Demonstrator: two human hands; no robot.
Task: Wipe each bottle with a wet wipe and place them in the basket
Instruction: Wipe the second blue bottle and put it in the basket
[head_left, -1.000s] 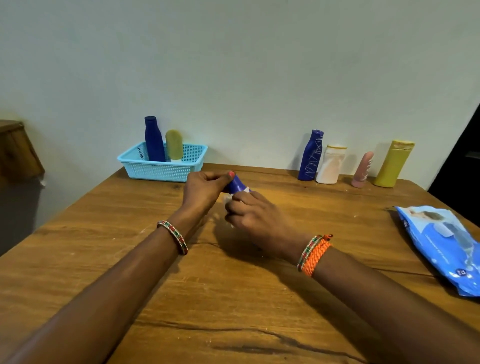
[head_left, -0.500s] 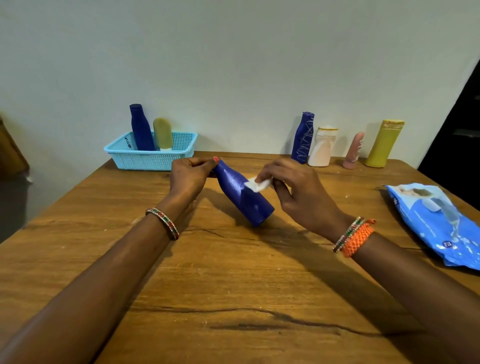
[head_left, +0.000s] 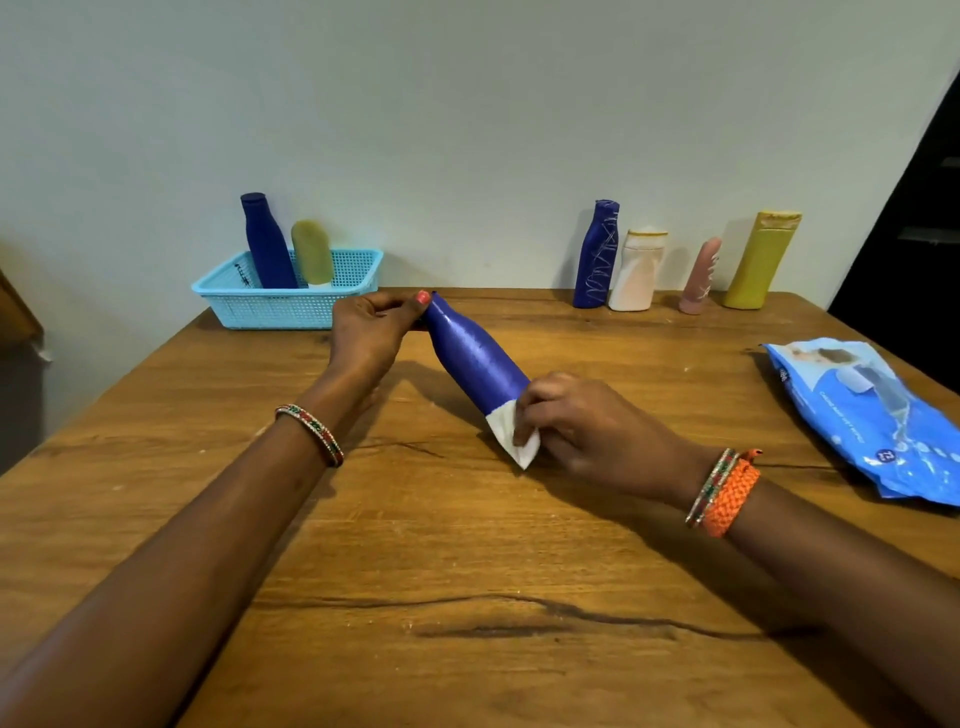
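Blue bottle (head_left: 475, 358): neck end hidden behind left hand (head_left: 366, 332); base wrapped under white wipe (head_left: 511, 436).
Right hand (head_left: 582, 426): fingertips partly hidden behind the wipe.
Wipes pack (head_left: 872, 415): cut by right edge; print too small to read.
Basket (head_left: 280, 306): wall hides the lower parts of dark blue bottle (head_left: 265, 244) and olive bottle (head_left: 311, 252).
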